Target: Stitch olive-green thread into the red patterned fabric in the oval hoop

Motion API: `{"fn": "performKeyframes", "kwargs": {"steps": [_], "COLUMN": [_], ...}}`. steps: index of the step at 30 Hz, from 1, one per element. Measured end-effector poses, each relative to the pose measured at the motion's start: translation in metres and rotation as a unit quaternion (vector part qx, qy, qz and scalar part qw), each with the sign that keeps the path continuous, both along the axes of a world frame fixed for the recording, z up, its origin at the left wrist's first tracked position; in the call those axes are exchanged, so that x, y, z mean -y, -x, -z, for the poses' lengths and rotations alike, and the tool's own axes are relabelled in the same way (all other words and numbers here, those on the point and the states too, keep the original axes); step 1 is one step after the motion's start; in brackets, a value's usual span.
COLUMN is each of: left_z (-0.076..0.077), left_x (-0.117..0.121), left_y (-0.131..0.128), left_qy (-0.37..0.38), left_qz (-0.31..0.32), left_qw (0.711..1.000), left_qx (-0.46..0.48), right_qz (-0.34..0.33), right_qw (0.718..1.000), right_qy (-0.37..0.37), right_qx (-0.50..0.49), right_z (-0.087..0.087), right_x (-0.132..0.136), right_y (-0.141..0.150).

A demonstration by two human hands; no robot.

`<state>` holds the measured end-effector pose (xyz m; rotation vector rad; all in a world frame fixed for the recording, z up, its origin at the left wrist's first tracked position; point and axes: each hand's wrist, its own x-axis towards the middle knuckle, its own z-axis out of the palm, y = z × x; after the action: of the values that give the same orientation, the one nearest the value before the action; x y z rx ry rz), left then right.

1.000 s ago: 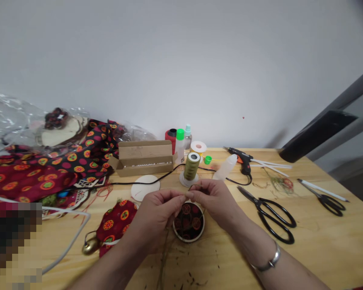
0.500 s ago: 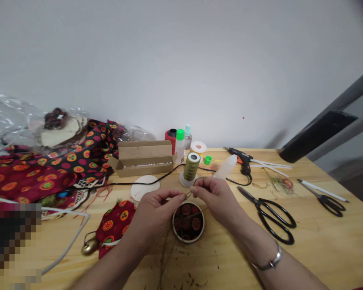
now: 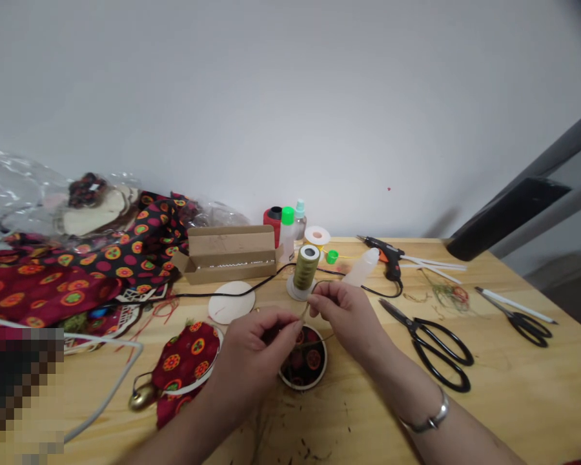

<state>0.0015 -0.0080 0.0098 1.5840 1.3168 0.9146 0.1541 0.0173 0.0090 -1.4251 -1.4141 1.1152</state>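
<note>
Tabletop, bottom centre: I note dark scraps (image 3: 305, 445) scattered on the bare wood.
Right wrist, lower right of centre: a silver bracelet (image 3: 430, 416) encircles it.
Bell, lower left: a brass-coloured bell (image 3: 141, 397) lies beside a red patterned fabric piece (image 3: 186, 355) with a pale edge.
Left hand, centre: I find the left hand (image 3: 259, 345) closed in a narrow pinch, thumb against forefinger, on the olive thread (image 3: 304, 314).
Right hand, right of centre: the right hand (image 3: 346, 316) pinches the same strand, thumb and fingertips together, just beside the left fingertips.
Thread, centre of frame: spans the small gap between both sets of fingertips; I cannot tell where its ends lie.
Disc, below the hands: a dark patterned disc (image 3: 314, 365) with a pale rim lies on the table, partly hidden by the left hand.
Scissors, right: large black scissors (image 3: 443, 352) lie flat; smaller scissors (image 3: 527, 326) lie near the right edge.
White disc, left of centre: the white disc (image 3: 230, 310) has a black cord across it.
Spool, centre: the olive spool (image 3: 306, 268) stands upright.
Glue gun, right of centre: the glue gun (image 3: 385, 252) lies near the wall.
Box, left of centre: the cardboard box (image 3: 230, 268) stands open.
</note>
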Motion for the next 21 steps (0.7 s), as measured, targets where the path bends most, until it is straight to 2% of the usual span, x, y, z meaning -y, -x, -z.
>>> {"fn": "performKeyframes", "kwargs": {"steps": [5, 7, 14, 21], "left_z": [0.010, 0.012, 0.015, 0.018], "left_x": [0.004, 0.004, 0.004, 0.004], "left_y": [-0.002, -0.002, -0.001, -0.001], "left_qy": [-0.105, -0.126, -0.159, -0.147], "left_qz": [0.071, 0.091, 0.108, 0.108], "left_qw": [0.990, 0.984, 0.963, 0.951], "left_qx": [-0.056, -0.084, -0.190, -0.249], "right_qz": [0.006, 0.005, -0.009, -0.013], "right_qw": [0.999, 0.998, 0.989, 0.972], "right_qy": [0.029, 0.034, 0.065, 0.104], "right_qx": [-0.036, -0.051, -0.131, -0.210], "right_z": [-0.001, -0.002, -0.003, -0.003], "right_x": [0.000, 0.001, 0.005, 0.007], "right_y": [0.001, 0.002, 0.003, 0.006]}}
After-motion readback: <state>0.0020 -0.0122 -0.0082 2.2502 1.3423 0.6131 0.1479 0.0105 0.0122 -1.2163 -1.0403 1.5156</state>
